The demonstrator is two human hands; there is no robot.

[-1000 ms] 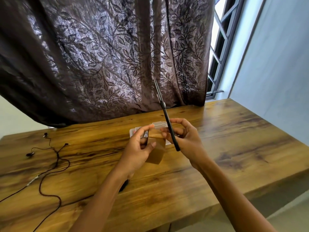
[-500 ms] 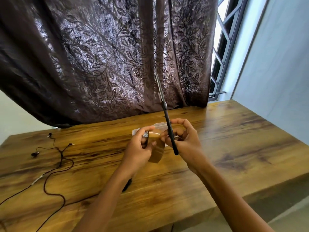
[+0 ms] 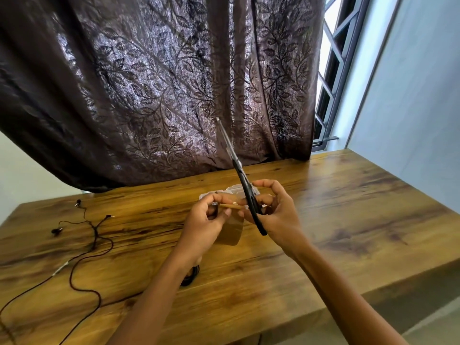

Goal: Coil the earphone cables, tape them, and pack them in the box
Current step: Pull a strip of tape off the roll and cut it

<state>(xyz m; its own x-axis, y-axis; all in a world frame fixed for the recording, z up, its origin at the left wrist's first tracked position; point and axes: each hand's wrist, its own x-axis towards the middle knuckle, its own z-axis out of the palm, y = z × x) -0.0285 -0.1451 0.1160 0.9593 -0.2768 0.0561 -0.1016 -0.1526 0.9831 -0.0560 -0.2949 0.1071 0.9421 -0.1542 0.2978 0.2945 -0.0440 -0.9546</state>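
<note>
Head view: left hand (image 3: 205, 226) pinches one tape roll (image 3: 233, 234) while right hand (image 3: 280, 216) grips one scissors (image 3: 242, 179).

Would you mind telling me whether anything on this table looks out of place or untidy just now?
Yes: one earphone cable lies loose and uncoiled on the left of the table, not yet taped. Otherwise nothing looks damaged; the right hand holds scissors, tips up, beside the tape in the left hand.

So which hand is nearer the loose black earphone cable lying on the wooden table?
Left. The left hand is right of the cable; the right hand, gripping black scissors, is farther right.
</note>
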